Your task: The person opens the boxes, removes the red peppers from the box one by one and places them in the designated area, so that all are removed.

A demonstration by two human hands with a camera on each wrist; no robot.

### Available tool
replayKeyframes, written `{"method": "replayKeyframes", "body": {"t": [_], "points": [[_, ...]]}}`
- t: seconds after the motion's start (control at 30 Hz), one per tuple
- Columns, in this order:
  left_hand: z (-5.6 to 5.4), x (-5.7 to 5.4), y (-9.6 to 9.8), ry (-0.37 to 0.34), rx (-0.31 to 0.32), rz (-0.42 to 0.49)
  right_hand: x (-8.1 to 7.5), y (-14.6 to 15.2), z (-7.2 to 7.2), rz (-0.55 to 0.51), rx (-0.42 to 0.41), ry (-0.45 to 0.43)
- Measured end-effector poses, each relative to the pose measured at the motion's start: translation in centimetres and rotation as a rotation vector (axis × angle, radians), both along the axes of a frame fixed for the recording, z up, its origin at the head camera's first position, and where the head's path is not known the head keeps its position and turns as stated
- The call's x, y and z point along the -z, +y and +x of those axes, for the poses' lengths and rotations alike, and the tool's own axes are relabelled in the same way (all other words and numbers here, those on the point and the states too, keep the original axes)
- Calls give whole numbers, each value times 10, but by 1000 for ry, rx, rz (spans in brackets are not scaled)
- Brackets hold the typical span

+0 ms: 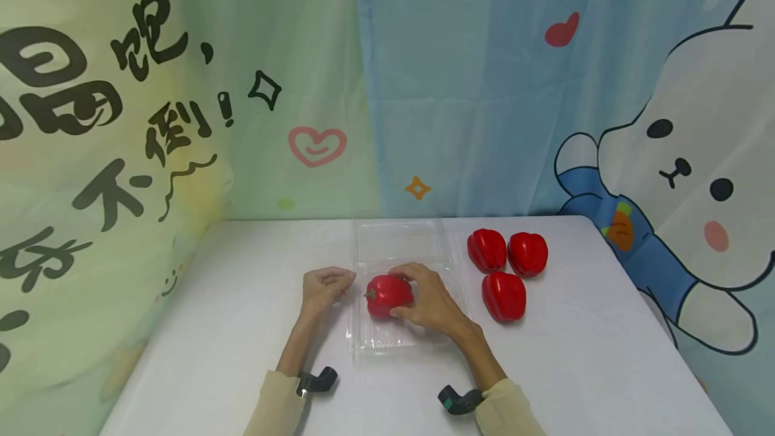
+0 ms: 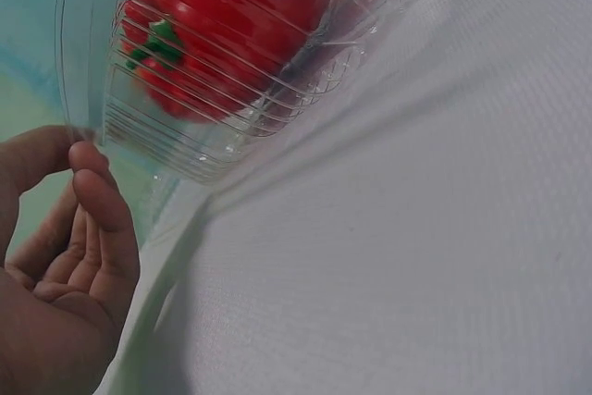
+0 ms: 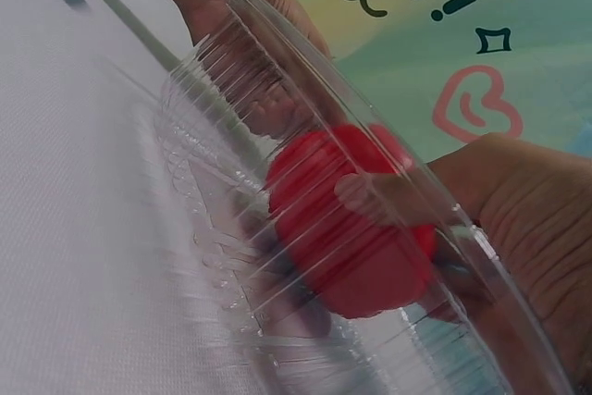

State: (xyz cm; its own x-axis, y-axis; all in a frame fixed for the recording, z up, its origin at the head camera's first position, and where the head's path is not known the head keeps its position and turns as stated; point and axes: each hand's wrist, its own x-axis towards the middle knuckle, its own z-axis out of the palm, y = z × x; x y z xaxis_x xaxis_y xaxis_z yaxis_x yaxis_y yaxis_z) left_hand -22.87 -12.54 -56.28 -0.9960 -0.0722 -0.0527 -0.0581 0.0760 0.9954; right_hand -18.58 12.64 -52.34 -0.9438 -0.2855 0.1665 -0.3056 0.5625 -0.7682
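Observation:
A clear plastic clamshell box (image 1: 399, 342) lies on the white table with its lid (image 1: 396, 241) folded back, away from me. Inside the box is a red bell pepper (image 1: 387, 296) on its side, its green stem pointing left. My right hand (image 1: 431, 298) reaches into the box and grips the pepper from the right, thumb in front and fingers behind. At the box's left edge, my left hand (image 1: 325, 291) pinches the thin rim between thumb and finger; the left wrist view shows this pinch. Through the ribbed wall in the right wrist view, the pepper (image 3: 342, 256) appears between thumb and fingers.
Right of the box, three more red bell peppers stand grouped on the table: one at back left (image 1: 486, 250), one at back right (image 1: 528, 254) and one in front (image 1: 504, 297). A printed curtain (image 1: 290, 86) hangs behind the table. Each wrist wears a dark camera.

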Motion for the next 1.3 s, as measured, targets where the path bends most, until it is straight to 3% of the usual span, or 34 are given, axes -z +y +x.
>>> {"method": "replayKeyframes", "body": {"t": [0.7, 1.3], "points": [[1, -1, -1, -10, 12, 2, -2, 1, 4, -3, 20, 2], [0, -4, 0, -16, 9, 28, -3, 5, 5, -103, 10, 67]]}}
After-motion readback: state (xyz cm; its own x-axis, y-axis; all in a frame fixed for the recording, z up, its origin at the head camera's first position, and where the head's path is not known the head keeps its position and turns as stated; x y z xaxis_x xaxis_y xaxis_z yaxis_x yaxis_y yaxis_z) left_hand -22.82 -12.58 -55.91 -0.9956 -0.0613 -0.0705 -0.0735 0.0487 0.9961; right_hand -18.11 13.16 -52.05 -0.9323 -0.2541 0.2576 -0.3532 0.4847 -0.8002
